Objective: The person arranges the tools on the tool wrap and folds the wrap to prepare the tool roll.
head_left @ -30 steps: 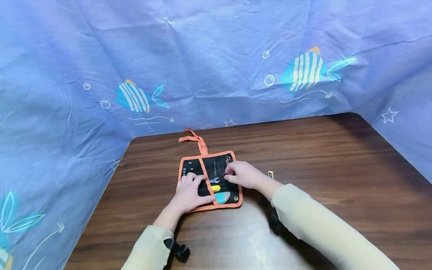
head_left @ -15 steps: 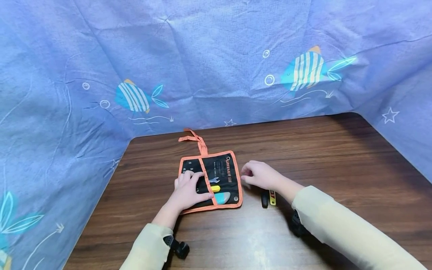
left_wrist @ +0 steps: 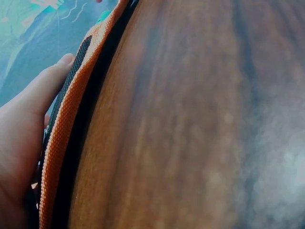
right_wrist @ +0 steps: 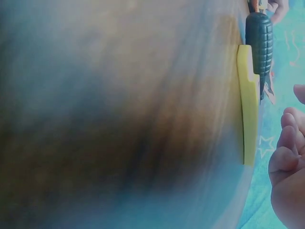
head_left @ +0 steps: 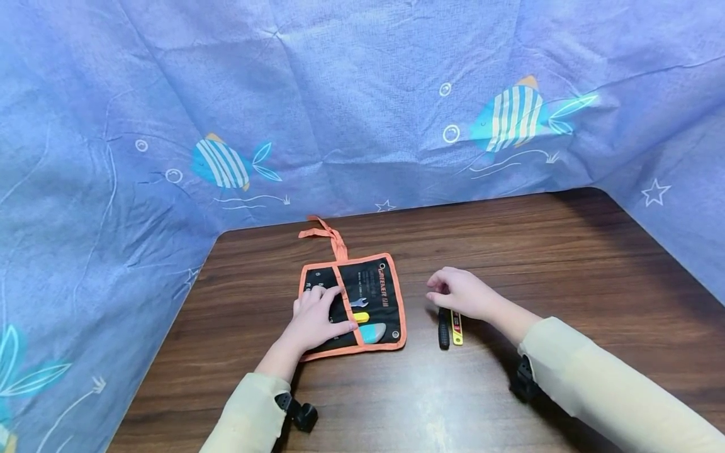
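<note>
A black tool pouch (head_left: 368,277) with orange edging lies flat on the table. From its pocket show an open-ended wrench (head_left: 359,302), a yellow piece (head_left: 361,317) and a rounded teal-and-grey end (head_left: 374,332). My left hand (head_left: 310,319) rests on the pouch's left part, fingers spread and thumb by the orange pocket edge. To the right, my right hand (head_left: 461,294) hovers with loosely bent fingers and holds nothing. Beneath it lie a tool with a black ribbed handle (head_left: 443,333) and a flat yellow tool (head_left: 457,330), side by side, their far ends hidden in the head view.
Orange tie straps (head_left: 334,239) stretch from the pouch toward the back edge of the wooden table (head_left: 521,251). A blue fabric backdrop (head_left: 351,94) with printed fish surrounds the table's back and sides.
My right hand has moved rightward off the pouch to above the black-handled tool and the yellow tool, uncovering the pouch's printed lettering. My left hand has stayed on the pouch.
</note>
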Action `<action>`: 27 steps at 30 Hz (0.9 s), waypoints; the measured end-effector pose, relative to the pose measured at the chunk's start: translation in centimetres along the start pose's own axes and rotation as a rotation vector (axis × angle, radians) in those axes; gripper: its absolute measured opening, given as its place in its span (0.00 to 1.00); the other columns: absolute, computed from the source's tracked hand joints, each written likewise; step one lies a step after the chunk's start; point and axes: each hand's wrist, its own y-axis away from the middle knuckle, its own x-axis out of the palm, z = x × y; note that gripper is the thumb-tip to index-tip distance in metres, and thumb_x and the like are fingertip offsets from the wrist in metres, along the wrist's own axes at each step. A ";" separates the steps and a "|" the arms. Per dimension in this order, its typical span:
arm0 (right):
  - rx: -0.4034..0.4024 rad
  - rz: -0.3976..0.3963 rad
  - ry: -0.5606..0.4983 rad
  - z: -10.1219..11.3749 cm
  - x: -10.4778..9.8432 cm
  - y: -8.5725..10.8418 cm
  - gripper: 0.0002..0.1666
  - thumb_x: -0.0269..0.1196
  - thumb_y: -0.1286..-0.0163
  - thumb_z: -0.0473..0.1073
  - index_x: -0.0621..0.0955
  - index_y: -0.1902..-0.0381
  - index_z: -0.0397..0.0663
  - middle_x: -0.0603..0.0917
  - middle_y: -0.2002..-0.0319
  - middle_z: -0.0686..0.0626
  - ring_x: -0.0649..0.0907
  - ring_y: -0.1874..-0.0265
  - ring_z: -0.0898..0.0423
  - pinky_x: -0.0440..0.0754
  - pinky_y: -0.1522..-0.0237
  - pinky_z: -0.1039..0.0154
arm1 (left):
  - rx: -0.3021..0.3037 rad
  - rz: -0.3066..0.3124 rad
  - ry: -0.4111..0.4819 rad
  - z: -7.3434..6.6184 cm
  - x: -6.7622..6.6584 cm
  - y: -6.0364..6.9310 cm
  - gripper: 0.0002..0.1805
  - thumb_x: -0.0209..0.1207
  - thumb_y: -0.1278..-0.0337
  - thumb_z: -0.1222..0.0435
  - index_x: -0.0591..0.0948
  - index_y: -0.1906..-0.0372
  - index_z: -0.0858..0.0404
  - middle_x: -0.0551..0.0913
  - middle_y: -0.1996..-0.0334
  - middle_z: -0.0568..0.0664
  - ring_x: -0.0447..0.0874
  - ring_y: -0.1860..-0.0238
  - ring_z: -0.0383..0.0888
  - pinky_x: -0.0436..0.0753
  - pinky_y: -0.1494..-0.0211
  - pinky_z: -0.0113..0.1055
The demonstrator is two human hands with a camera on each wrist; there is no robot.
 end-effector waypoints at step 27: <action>0.000 -0.016 0.025 -1.5 -0.3 3.3 0.12 0.65 0.41 0.46 0.80 0.62 0.45 0.73 0.72 0.57 0.72 0.73 0.63 0.71 0.69 0.64 | -0.004 0.082 -0.077 0.1 -0.2 -0.9 0.42 0.52 0.59 0.27 0.68 0.35 0.39 0.65 0.62 0.46 0.59 0.60 0.47 0.60 0.59 0.44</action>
